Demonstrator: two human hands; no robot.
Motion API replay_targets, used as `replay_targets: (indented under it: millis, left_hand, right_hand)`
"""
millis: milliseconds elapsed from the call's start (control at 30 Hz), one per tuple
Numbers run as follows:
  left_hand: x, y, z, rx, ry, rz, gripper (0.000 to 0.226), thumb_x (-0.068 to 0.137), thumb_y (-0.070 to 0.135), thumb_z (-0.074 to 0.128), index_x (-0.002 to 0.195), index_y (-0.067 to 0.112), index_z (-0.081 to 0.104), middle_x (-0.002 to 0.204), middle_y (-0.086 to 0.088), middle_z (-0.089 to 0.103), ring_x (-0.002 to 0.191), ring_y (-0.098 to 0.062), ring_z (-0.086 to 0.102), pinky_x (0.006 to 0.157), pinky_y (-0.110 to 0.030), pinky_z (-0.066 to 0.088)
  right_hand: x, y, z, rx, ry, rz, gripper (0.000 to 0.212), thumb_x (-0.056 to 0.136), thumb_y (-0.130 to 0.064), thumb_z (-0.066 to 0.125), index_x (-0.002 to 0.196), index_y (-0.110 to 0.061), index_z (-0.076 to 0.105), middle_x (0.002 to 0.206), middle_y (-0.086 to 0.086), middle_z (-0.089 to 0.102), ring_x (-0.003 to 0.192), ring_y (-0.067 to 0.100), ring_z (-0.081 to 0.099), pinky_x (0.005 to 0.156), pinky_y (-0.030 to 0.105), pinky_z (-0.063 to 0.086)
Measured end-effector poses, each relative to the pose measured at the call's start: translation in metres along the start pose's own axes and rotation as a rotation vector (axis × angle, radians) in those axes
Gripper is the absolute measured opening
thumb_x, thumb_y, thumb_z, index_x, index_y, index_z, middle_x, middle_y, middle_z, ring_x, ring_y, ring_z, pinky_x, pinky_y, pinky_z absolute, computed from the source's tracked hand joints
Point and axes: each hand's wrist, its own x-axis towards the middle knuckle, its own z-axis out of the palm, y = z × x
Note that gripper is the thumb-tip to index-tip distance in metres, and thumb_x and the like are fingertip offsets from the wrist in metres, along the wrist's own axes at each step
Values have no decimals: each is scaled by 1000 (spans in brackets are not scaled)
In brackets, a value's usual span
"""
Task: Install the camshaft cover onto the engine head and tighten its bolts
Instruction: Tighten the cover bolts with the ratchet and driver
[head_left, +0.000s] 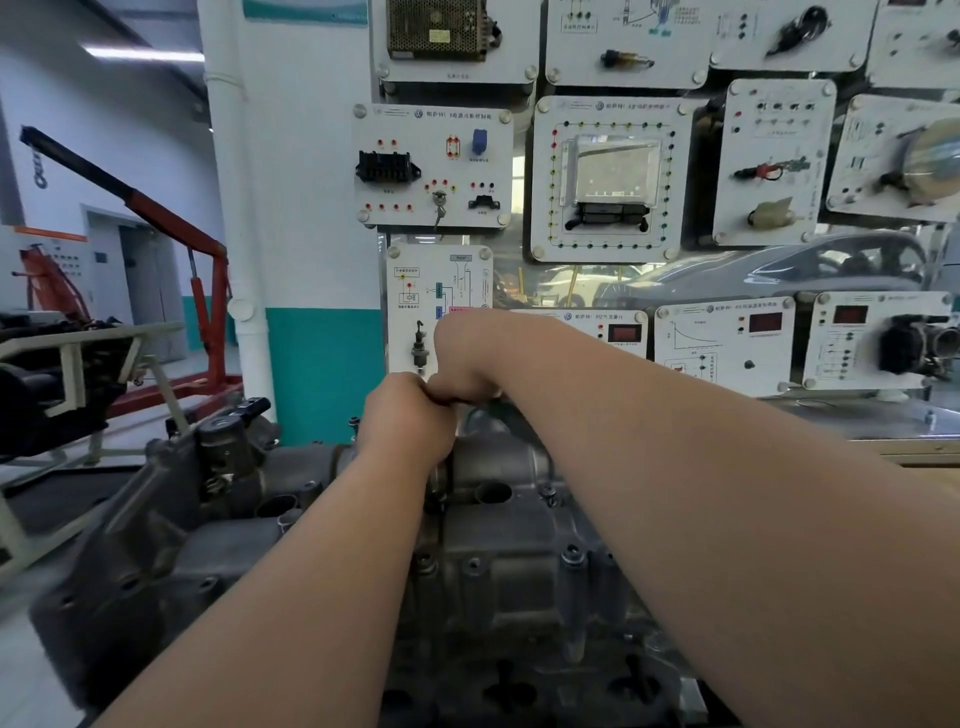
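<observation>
The grey cast camshaft cover (498, 561) lies on the engine head (156, 571) in front of me, with several dark bolts (571, 556) standing in its edge. Both arms reach over it to its far end. My left hand (408, 415) is curled into a fist there, back of the hand toward me. My right hand (465, 364) is bent down at the wrist and curled right against the left one. What the fingers hold is hidden behind the hands.
A red engine hoist (208, 291) stands at the left behind another engine on a stand (62, 374). White training panels (431, 166) with electrical parts cover the wall straight ahead. A white pillar with a pipe (244, 260) rises behind the engine.
</observation>
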Motion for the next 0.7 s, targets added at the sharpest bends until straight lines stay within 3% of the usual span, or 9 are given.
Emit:
replay_targets:
  millis: [100,267,367,467,567,700]
  left_hand:
    - [-2,-1,1,-35,-35,14,23,82,32,63,67,16,58,67,-5,59,60,-21,50,48,-23,30]
    - [2,0,3,59,-40,30,12,85,22,56,78,13,58,72,-4,58,63,-18,51,49,-24,31]
    - [12,1,-3,102,-57,-20,13,89,10,54,98,3,61,93,-15,63,85,-29,57,66,-29,39]
    - [8,0,-4,54,-17,-36,9,88,9,55,82,5,61,73,-9,57,66,-23,50,57,-27,37]
    - [-2,0,-1,-9,21,-12,24,84,22,60,63,12,54,61,-4,52,54,-16,45,45,-23,27]
    - [-2,-2,0,1,-6,0,25,87,27,58,66,14,54,62,-4,52,55,-16,46,45,-23,26]
  right_hand:
    - [-1,1,-3,-79,-42,-56,28,94,-23,51,68,-13,51,69,2,51,63,17,49,52,26,32]
    - [3,-2,5,-42,42,11,23,91,-23,49,70,-15,48,73,1,53,64,15,50,54,29,35]
    - [5,-6,9,1,114,85,22,90,-31,48,71,-19,47,76,-1,54,66,15,50,54,30,33]
    - [7,-6,5,9,42,58,25,91,-31,51,71,-16,49,73,1,54,67,17,53,60,31,40]
    - [4,-1,-2,-39,-37,-32,32,95,-30,53,67,-13,49,68,2,51,59,14,48,51,25,35]
    - [1,9,1,107,-53,-37,28,93,-33,57,72,-15,56,71,0,57,72,18,56,57,26,37]
